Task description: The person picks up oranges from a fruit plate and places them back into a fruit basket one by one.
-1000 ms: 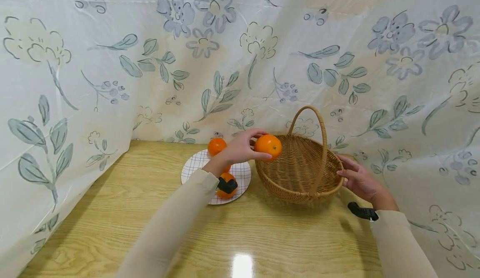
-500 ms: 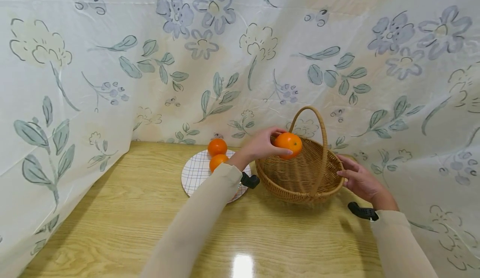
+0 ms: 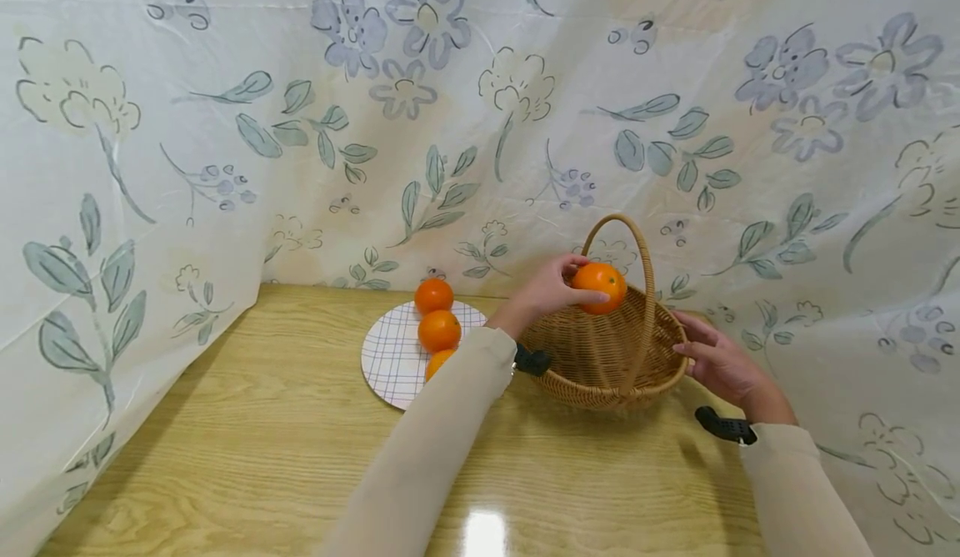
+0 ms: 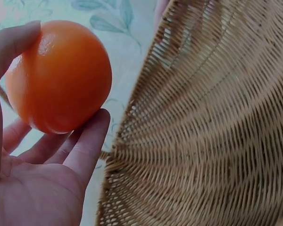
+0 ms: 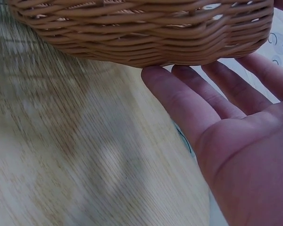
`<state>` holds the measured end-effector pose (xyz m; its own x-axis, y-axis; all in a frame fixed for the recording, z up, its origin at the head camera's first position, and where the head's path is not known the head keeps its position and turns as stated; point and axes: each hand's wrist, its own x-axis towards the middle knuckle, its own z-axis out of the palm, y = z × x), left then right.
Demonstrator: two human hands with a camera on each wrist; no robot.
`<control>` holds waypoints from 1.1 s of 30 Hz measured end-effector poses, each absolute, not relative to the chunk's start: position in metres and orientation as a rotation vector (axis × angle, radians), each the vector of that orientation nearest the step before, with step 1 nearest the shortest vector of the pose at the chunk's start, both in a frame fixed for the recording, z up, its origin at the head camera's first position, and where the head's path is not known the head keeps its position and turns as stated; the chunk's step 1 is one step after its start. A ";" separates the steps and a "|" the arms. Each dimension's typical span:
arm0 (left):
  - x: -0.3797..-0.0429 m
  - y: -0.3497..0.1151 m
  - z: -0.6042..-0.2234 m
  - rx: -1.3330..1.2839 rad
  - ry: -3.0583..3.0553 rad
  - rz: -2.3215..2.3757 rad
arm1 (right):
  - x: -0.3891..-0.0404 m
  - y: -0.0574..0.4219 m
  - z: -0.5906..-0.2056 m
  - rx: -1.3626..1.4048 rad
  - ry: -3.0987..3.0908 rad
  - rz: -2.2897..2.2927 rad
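Pinched in the left hand, one orange hangs over the wicker basket.
Head view: the held orange is just left of the arched handle, so swinging too far right might knock them together; the left sleeve, passing over the checked plate, could nudge the nearest of three loose oranges. Left wrist view: thumb and fingertips hold smooth, shiny peel, which may slip. Right wrist view: the right hand grips the basket's edge with its fingertips; if that loosened, a bump could shift the basket.
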<state>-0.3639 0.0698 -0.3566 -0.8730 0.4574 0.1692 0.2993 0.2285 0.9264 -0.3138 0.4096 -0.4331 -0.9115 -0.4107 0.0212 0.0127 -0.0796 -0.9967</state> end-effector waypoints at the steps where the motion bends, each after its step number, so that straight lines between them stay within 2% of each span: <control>1: -0.364 0.073 -0.357 0.731 2.345 1.730 | -0.313 0.410 -0.433 -0.432 1.907 -2.070; 20: -0.368 0.111 -0.372 0.609 2.246 1.806 | -0.301 0.407 -0.433 -0.389 1.942 -2.079; 33: -0.361 0.117 -0.383 0.458 2.222 1.709 | -0.297 0.403 -0.433 -0.382 1.926 -2.093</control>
